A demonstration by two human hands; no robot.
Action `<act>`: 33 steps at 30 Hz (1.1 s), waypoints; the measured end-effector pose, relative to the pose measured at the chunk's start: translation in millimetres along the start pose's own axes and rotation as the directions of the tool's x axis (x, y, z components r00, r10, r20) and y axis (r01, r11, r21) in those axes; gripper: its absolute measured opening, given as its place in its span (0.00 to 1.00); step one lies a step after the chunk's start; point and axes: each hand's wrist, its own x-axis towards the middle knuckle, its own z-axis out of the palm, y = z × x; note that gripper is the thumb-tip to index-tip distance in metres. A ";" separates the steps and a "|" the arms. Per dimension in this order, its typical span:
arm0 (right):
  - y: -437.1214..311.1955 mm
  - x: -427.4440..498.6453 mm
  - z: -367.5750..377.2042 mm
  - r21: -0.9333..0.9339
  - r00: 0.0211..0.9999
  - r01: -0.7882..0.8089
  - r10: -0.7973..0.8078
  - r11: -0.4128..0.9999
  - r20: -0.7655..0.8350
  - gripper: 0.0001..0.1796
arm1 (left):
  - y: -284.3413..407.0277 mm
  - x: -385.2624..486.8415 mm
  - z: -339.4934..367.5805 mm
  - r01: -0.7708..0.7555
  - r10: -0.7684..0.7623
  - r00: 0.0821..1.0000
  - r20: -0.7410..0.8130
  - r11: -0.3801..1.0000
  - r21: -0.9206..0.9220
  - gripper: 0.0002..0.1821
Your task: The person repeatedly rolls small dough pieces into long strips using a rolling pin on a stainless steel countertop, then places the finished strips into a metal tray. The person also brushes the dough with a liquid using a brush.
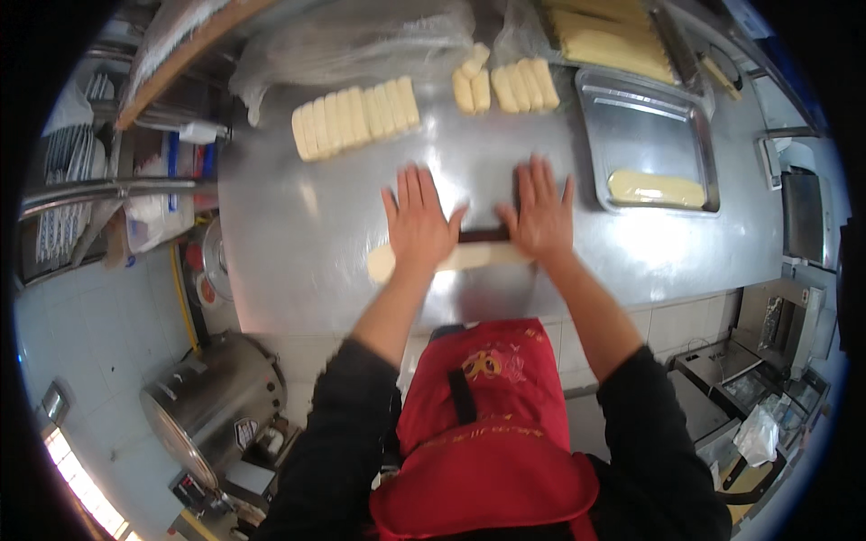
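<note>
Both hands lie flat, palms down, over a dark rolling pin [484, 235] at the middle of the steel worktable [325, 270]. My left hand [418, 220] has its fingers pointing away from me; my right hand [541, 213] lies to its right, thumb spread inward. The pin's ends are hidden under the palms. A flattened strip of pale dough [487, 256] runs crosswise just on my side of the pin, partly beneath my wrists. Farther back sit a row of dough pieces [355, 118] and two smaller groups of dough [471, 88], [525, 86].
At right stands a metal tray [710, 162] holding one glossy dough piece [655, 189]. Behind it are stacked yellowish dough strips [612, 40]. Clear plastic sheeting [358, 40] lies along the back. A shelf with plates [64, 182] is at left, a steel drum [216, 399] below.
</note>
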 end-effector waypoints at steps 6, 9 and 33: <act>-2.0 -14.6 -10.4 0.152 0.992 -0.051 0.031 0.987 0.126 0.48 | 7.5 -24.6 -7.2 0.007 0.000 0.996 0.089 0.997 -0.081 0.54; 6.1 4.1 2.2 0.114 0.997 -0.037 0.028 0.993 0.079 0.47 | 2.7 -3.1 13.4 -0.007 0.012 0.997 0.082 0.998 -0.064 0.53; 48.8 -64.1 -5.1 0.291 0.991 0.043 -0.078 0.956 0.110 0.33 | 66.7 -68.4 -2.5 0.029 0.029 0.949 0.314 0.983 -0.181 0.55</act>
